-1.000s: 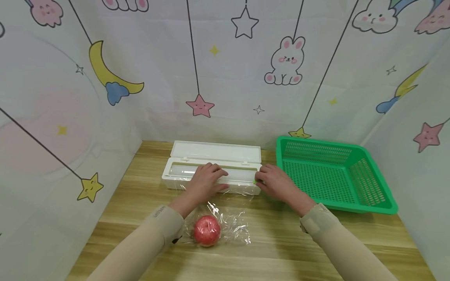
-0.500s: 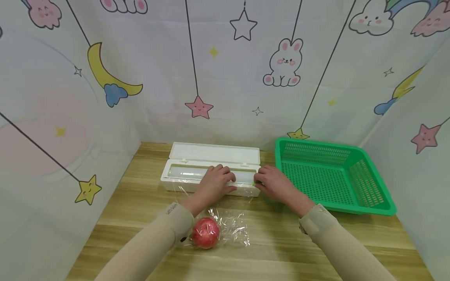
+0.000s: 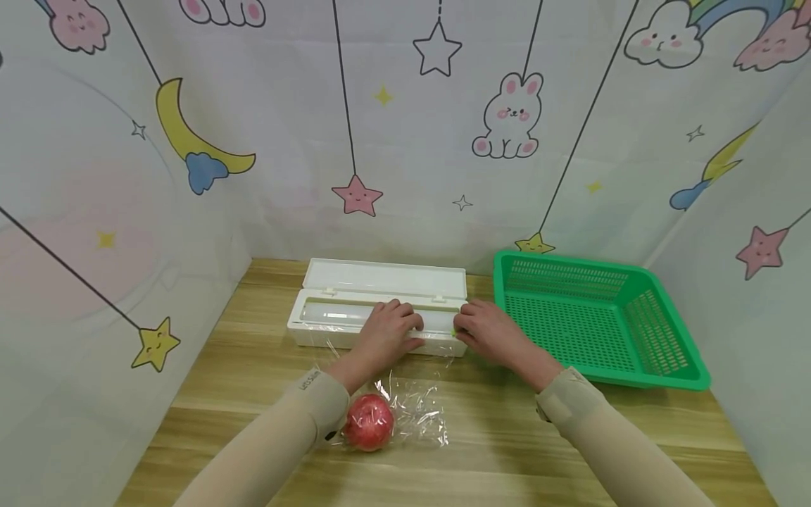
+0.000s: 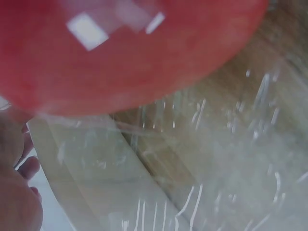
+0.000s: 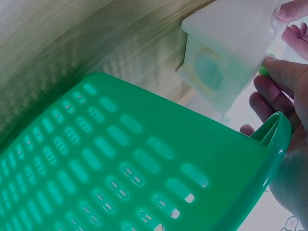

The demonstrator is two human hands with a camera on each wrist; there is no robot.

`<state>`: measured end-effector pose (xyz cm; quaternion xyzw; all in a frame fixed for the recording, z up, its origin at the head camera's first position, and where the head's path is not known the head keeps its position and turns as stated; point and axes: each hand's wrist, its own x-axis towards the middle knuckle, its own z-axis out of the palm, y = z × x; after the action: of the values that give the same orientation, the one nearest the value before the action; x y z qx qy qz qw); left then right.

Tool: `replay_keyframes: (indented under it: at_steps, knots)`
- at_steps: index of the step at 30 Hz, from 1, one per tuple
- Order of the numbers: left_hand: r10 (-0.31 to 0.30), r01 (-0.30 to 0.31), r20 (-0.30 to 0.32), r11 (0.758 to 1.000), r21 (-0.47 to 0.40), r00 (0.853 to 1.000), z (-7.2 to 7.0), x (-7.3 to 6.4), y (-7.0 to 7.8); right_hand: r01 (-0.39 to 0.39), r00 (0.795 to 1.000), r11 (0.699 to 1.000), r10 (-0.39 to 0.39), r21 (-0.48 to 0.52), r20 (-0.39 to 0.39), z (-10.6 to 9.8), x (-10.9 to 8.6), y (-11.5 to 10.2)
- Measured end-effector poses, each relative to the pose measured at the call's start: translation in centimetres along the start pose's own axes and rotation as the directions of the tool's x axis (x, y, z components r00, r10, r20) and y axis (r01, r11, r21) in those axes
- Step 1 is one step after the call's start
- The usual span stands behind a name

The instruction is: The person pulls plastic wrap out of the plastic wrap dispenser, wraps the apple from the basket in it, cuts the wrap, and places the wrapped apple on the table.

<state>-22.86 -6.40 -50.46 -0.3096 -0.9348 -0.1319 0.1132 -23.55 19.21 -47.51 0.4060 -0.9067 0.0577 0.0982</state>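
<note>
white cloth-like walls close in on three sides: a back wall (image 3: 412, 141), a left wall (image 3: 57, 296) and a right wall (image 3: 773, 331). the back wall carries a winking rabbit (image 3: 512, 120), a pink star (image 3: 357, 196) and an outlined star (image 3: 438, 49) below dark printed strings. near the left corner is a yellow moon (image 3: 171, 116) with a blue cloud (image 3: 204, 172); high on the right are a rainbow (image 3: 747, 14) and a white cloud (image 3: 662, 39). the left wall also shows a large, faint pink patch (image 3: 70, 260). creases run across the back wall. the table (image 3: 507, 451) has streaky light-brown wood grain, its far edge near the back wall. soft light leaves a pale sheen on the table.
</note>
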Motion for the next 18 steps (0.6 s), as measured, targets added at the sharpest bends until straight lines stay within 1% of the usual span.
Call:
replay_keyframes:
  at_steps: [6,11,14,18]
  knots:
    - [-0.012,0.012,0.001,1.0,0.007,1.0,-0.1,-0.1,0.1,0.014,1.0,1.0,-0.014,-0.006,-0.001,0.1,0.5,-0.3]
    - [-0.01,0.01,-0.015,1.0,-0.003,1.0,0.1,-0.1,0.2,0.038,0.999,0.999,-0.038,-0.006,-0.001,0.4,1.4,-0.7]
    - [-0.002,0.002,-0.027,1.0,0.009,1.0,0.2,0.1,0.3,0.025,1.0,1.0,-0.025,-0.006,0.01,0.5,1.7,-0.9]
    - [-0.01,0.011,-0.03,1.0,0.015,0.999,0.3,0.1,0.3,0.011,1.0,1.0,-0.011,0.005,0.021,0.5,2.1,-1.0]
